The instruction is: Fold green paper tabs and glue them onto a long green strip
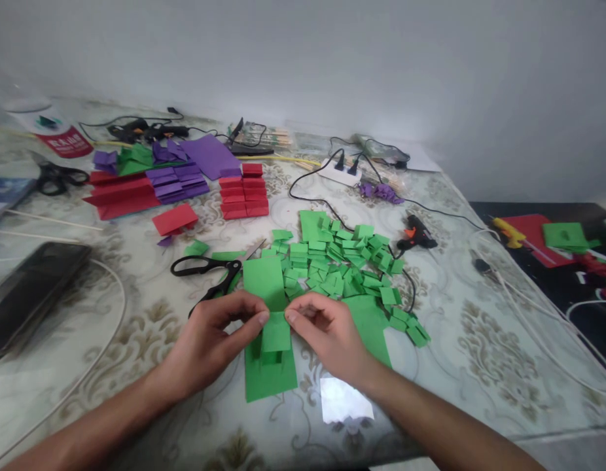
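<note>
A small folded piece of green paper (pixel 276 332) is pinched at its far edge between my two hands. My left hand (pixel 219 337) grips its left corner with thumb and fingers, and my right hand (pixel 327 330) grips the right corner. The piece stands over a long green paper strip (pixel 264 278), and a gap shows beneath its near side. Whether it is joined to the strip I cannot tell. Black-handled scissors (pixel 219 268) lie beside the strip, partly behind my left hand. A heap of small folded green papers (pixel 332 255) spreads beyond my right hand.
Red folded papers (pixel 244 196) and purple ones (pixel 178 182) lie farther back. A black glue gun (pixel 415 234) is at right, with its cord running to a white power strip (pixel 339 171). A phone (pixel 33 291) and a bottle (pixel 52 127) are at left. White cable (pixel 533 327) crosses the right edge.
</note>
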`<state>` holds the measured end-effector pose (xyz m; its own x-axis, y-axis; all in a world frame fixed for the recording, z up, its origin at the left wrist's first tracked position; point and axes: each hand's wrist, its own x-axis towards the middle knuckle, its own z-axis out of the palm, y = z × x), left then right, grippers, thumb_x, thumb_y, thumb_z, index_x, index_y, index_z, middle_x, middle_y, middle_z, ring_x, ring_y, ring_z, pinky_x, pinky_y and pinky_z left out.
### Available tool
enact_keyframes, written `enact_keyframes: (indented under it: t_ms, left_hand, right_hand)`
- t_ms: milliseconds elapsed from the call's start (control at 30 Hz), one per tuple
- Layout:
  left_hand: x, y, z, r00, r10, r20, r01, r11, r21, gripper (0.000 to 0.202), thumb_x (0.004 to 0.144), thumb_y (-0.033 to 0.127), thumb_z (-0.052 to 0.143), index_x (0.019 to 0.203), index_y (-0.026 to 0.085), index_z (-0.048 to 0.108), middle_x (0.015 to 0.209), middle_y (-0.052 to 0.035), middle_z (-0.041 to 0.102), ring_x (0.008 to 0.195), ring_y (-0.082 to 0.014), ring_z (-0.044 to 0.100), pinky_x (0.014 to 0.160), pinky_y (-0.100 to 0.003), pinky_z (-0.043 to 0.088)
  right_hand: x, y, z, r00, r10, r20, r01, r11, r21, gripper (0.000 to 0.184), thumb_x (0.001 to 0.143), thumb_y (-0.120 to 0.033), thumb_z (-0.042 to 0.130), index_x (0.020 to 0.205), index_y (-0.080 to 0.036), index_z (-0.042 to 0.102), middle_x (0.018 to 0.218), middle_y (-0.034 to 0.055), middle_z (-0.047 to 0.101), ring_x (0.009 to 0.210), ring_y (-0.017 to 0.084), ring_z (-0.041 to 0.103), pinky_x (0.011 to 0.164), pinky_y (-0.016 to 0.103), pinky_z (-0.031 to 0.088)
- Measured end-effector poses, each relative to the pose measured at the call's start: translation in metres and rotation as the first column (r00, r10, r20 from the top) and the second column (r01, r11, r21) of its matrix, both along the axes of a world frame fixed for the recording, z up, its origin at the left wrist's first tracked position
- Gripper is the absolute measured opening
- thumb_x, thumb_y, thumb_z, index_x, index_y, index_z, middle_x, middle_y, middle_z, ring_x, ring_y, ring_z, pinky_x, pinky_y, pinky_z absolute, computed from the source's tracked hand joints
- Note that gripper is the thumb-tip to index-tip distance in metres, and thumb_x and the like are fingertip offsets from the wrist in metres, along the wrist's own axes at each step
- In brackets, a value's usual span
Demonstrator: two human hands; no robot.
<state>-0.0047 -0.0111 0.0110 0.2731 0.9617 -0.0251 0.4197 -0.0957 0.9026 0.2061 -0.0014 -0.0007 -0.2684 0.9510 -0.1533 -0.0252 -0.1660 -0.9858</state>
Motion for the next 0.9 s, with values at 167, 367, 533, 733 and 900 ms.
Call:
enact_keyframes:
  t_ms: [167, 367, 533, 733, 900]
  left_hand:
    - [0.0034, 0.003, 0.0015, 0.993, 0.023, 0.12, -0.009, 0.993, -0.115, 0.025, 0.095, 0.041, 0.061, 0.084, 0.019, 0.068, 0.074, 0.0007, 0.064, 0.071, -0.0146, 0.059, 0.064, -0.024, 0.047]
    - [0.0032, 0.0077, 0.0028, 0.976, 0.071, 0.205, -0.028, 0.978, -0.206, 0.026, 0.094, 0.043, 0.063, 0.086, 0.019, 0.069, 0.071, 0.0006, 0.064, 0.068, -0.0153, 0.061, 0.064, -0.025, 0.049]
    - [0.0042, 0.0076, 0.0039, 0.982, 0.036, 0.187, -0.003, 0.985, -0.172, 0.028, 0.098, 0.041, 0.057, 0.085, 0.019, 0.071, 0.073, -0.0012, 0.066, 0.071, -0.0172, 0.063, 0.067, -0.027, 0.052]
    - [0.0042, 0.0038, 0.0061, 0.974, -0.013, 0.226, 0.055, 0.982, -0.182, 0.023, 0.099, 0.039, 0.055, 0.091, 0.02, 0.067, 0.078, -0.0026, 0.067, 0.076, -0.0195, 0.066, 0.073, -0.031, 0.055]
    - [0.0066, 0.0, -0.003, 0.962, 0.028, 0.27, 0.028, 0.979, -0.2, 0.015, 0.094, 0.031, 0.064, 0.106, 0.024, 0.057, 0.085, 0.0008, 0.067, 0.079, -0.0162, 0.065, 0.069, -0.026, 0.052]
  right_hand:
    - [0.0005, -0.0024, 0.0002, 0.999, 0.037, -0.033, -0.036, 0.998, 0.043, 0.009, 0.089, -0.028, 0.069, 0.089, -0.019, 0.068, 0.071, -0.0018, 0.061, 0.065, 0.012, 0.057, 0.061, 0.024, 0.046]
    - [0.0045, -0.006, 0.003, 0.987, 0.156, -0.045, -0.148, 0.979, 0.138, 0.023, 0.091, -0.019, 0.06, 0.114, -0.024, 0.064, 0.088, 0.0021, 0.069, 0.077, 0.015, 0.064, 0.067, 0.027, 0.05]
    - [0.0025, -0.0042, -0.0035, 0.991, 0.128, -0.036, -0.123, 0.985, 0.12, 0.017, 0.091, -0.025, 0.063, 0.108, -0.022, 0.069, 0.078, 0.0008, 0.067, 0.068, 0.014, 0.062, 0.062, 0.027, 0.049]
    - [-0.0006, -0.0002, -0.0056, 0.999, -0.01, 0.041, 0.008, 0.998, 0.057, 0.02, 0.087, -0.04, 0.072, 0.082, -0.02, 0.068, 0.062, -0.0032, 0.059, 0.057, 0.013, 0.058, 0.054, 0.025, 0.05]
    - [-0.0019, -0.0005, -0.0035, 0.998, -0.041, -0.043, 0.041, 0.999, 0.015, 0.026, 0.085, -0.042, 0.075, 0.089, -0.022, 0.057, 0.062, -0.0061, 0.057, 0.056, 0.011, 0.056, 0.056, 0.024, 0.051]
